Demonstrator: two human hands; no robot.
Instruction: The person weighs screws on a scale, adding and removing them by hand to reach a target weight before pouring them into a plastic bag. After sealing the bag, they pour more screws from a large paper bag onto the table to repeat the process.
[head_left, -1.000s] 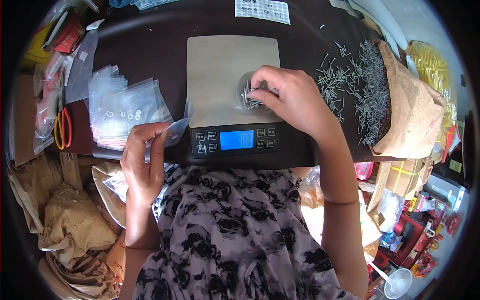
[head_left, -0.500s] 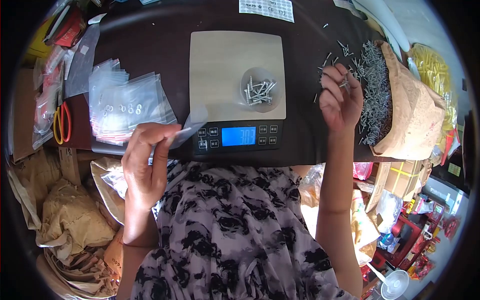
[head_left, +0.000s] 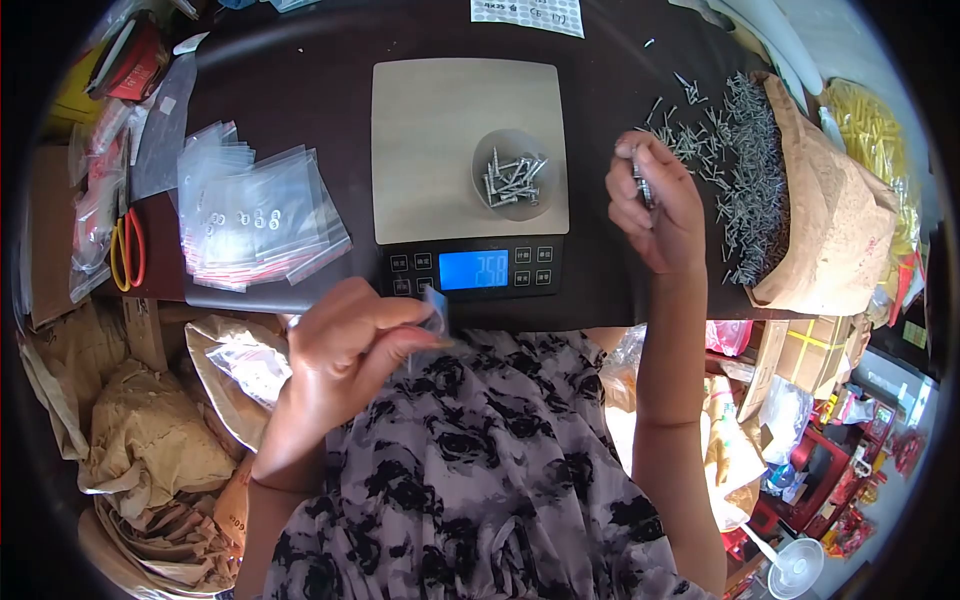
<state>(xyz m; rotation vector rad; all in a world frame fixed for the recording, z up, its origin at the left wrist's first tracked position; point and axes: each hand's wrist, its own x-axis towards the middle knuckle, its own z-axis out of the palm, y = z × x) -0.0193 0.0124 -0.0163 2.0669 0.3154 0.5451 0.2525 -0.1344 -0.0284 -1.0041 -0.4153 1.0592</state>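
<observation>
My left hand (head_left: 350, 345), in front of the scale, pinches a small clear plastic bag (head_left: 434, 314) between thumb and fingertips. My right hand (head_left: 662, 205) is raised to the right of the scale, its fingers curled round several silver screws (head_left: 643, 188). On the pale plate of the digital scale (head_left: 430, 140) stands a round translucent dish (head_left: 518, 212) with a small heap of screws (head_left: 515, 178) in it. The scale's blue display (head_left: 474, 270) is lit. Just beyond my right hand, a big pile of loose screws (head_left: 752, 170) spreads out of a brown paper bag (head_left: 830, 215).
A stack of zip bags (head_left: 250, 220) lies left of the scale, with orange-handled scissors (head_left: 128, 250) farther left. A sheet of round labels (head_left: 530, 14) is at the back. Paper sacks (head_left: 150, 430) stand below the table's left edge.
My left hand has moved right and toward my body with the plastic bag. My right hand has drawn left, away from the screw pile, with screws in it. The display's number has changed.
</observation>
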